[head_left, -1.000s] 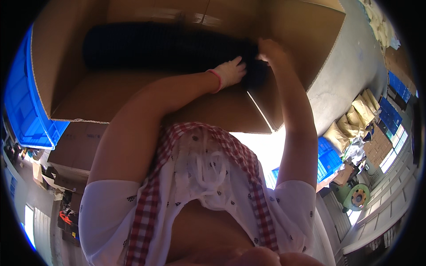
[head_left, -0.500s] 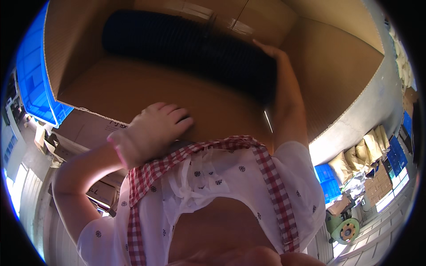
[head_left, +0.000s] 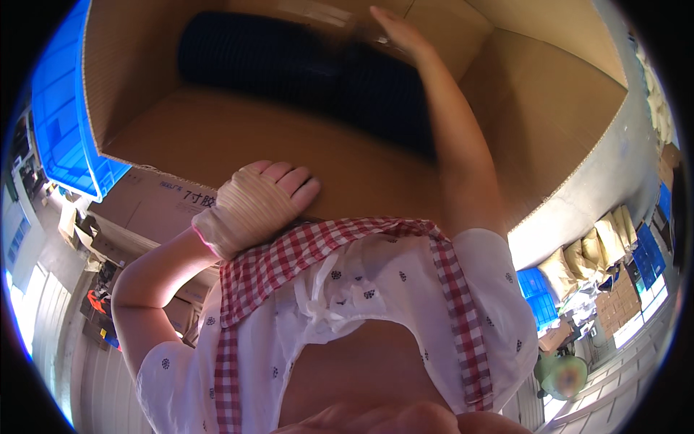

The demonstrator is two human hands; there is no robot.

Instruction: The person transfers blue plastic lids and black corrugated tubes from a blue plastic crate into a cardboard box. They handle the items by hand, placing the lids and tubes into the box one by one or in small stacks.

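Note:
A large open cardboard box (head_left: 549, 137) stands in front of me. Along its far side lies a long, dark, ridged roll-like stack (head_left: 253, 61), blurred near its middle; its exact kind is hard to make out in the shadow. My right hand (head_left: 400, 32) is above the right part of this stack, by the box's far wall, its fingers stretched out and nothing visible in them. My left hand (head_left: 264, 199), in a beige ribbed fingerless glove, lies at the box's near edge, close to my checked apron (head_left: 318, 246). Its bare fingers are slightly apart and hold nothing visible.
A blue plastic crate (head_left: 61, 108) stands left of the box. Below the near rim is a printed carton (head_left: 155, 206). Filled beige sacks (head_left: 585, 260), a blue bin (head_left: 536, 293) and a round green machine part (head_left: 564, 376) are off to the right.
My right hand has left the stack's right end and moved up and left toward the far wall. My left hand has stayed near the box edge.

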